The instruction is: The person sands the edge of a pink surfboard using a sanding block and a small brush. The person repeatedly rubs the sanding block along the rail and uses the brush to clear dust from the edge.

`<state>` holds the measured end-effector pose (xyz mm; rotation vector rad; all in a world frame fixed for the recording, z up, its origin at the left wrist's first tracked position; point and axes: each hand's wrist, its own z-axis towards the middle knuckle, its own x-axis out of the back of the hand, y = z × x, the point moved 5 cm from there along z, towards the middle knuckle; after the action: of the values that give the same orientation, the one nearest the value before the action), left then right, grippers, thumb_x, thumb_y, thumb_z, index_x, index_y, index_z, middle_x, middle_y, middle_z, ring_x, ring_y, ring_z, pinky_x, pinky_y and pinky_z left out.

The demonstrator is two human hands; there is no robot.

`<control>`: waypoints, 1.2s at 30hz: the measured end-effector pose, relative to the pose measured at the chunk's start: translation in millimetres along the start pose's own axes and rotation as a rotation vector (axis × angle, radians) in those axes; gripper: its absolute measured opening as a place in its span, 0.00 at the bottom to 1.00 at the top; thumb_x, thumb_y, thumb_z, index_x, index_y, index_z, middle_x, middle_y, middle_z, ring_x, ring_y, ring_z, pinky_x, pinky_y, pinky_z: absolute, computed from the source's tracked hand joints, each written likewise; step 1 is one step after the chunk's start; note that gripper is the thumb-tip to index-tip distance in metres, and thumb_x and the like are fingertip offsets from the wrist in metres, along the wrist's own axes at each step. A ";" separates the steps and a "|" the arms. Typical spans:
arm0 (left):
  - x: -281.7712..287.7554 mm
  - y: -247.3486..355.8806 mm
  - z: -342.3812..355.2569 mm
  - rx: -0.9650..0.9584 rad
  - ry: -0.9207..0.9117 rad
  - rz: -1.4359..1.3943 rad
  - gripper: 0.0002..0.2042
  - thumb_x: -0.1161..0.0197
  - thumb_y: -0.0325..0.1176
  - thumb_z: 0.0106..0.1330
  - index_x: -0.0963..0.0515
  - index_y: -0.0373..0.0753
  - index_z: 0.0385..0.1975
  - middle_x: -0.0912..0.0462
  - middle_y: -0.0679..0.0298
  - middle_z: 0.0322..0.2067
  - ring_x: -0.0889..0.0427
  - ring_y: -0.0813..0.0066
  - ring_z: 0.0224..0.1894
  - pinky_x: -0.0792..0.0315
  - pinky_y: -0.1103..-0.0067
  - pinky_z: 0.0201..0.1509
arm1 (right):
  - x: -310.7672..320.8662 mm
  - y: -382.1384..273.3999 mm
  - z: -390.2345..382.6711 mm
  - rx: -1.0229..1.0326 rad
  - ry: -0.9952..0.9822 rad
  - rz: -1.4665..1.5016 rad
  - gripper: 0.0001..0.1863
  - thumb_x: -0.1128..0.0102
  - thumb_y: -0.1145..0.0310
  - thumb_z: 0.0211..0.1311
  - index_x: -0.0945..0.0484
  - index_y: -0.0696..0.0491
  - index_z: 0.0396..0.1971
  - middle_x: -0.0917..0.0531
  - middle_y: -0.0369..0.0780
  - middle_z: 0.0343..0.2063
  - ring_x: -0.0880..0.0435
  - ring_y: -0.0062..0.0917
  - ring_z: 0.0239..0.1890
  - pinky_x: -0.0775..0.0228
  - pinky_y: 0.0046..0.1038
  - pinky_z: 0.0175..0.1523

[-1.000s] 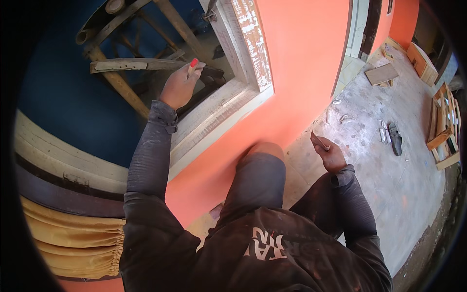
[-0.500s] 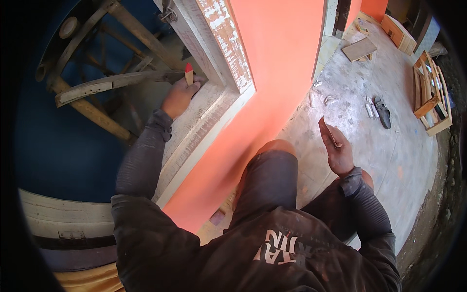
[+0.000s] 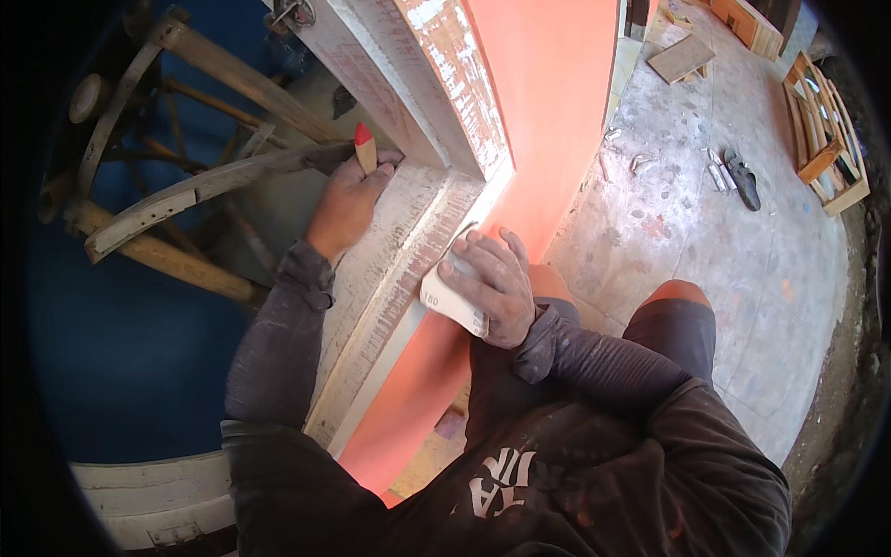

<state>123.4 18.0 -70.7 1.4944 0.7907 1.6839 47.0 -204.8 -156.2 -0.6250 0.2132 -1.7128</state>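
A weathered wooden window frame (image 3: 357, 302) with patchy white paint runs beside me, set in an orange wall (image 3: 557, 102). My left hand (image 3: 345, 209) rests at the inner edge of its sill, closed round a wooden handle with a red end (image 3: 367, 153); the tool's other end is hidden. My right hand (image 3: 501, 290) lies over a folded sheet of sandpaper (image 3: 452, 302), its pale back showing. The sheet is at the sill's outer edge, just above the orange wall face; the fingers cover much of it.
Left of the sill, bamboo and wooden pieces (image 3: 176, 200) stand against deep blue. A metal latch (image 3: 295, 13) sits on the upper frame. Across the stained floor (image 3: 715, 278) lie a dark shoe (image 3: 742, 180), a board (image 3: 680, 58) and a slatted wooden crate (image 3: 826, 139).
My right hand has swung left from over the floor to the sill's outer edge, bringing the sandpaper with it. The left hand keeps its hold on the handle. The view has shifted slightly.
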 end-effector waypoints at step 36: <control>40.9 -37.9 -11.4 0.162 0.089 0.490 0.14 0.41 0.38 0.71 0.20 0.37 0.49 0.15 0.52 0.42 0.17 0.59 0.45 0.27 0.68 0.52 | 137.4 186.7 -132.7 -1.398 0.531 0.767 0.35 0.48 0.46 0.74 0.43 0.52 0.70 0.28 0.44 0.62 0.21 0.37 0.54 0.24 0.42 0.53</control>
<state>114.8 73.2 -81.8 1.8450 0.6517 2.0949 121.9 -406.6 -314.5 -0.8613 1.8532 -0.7221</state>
